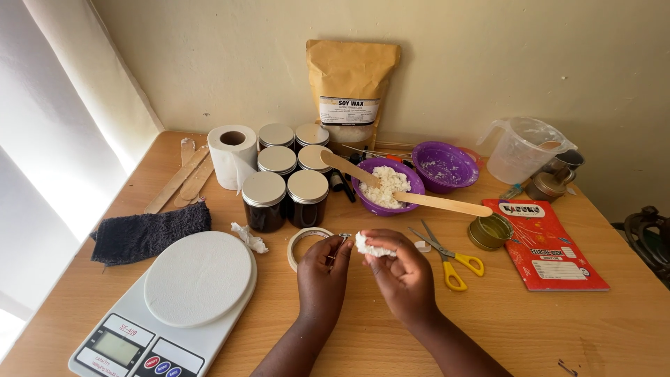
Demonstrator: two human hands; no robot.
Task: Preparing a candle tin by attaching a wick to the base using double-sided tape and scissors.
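Observation:
My left hand [322,272] is closed on a small metal piece, held just above the table near a roll of tape [306,246]. Beside it, my right hand [401,272] pinches a crumpled wad of white tissue [368,247]. The two hands nearly touch in front of the amber jars [286,199]. Behind them stands a purple bowl of white wax flakes [388,186] with a long wooden stick [412,197] laid across it.
A white kitchen scale [171,307] sits at front left, a dark cloth [150,234] behind it. Yellow-handled scissors [450,262], a small tin [490,232] and a red exercise book [548,244] lie right. Toilet roll [232,155], brown wax bag [351,87], second purple bowl [444,166], plastic jug [523,148] line the back.

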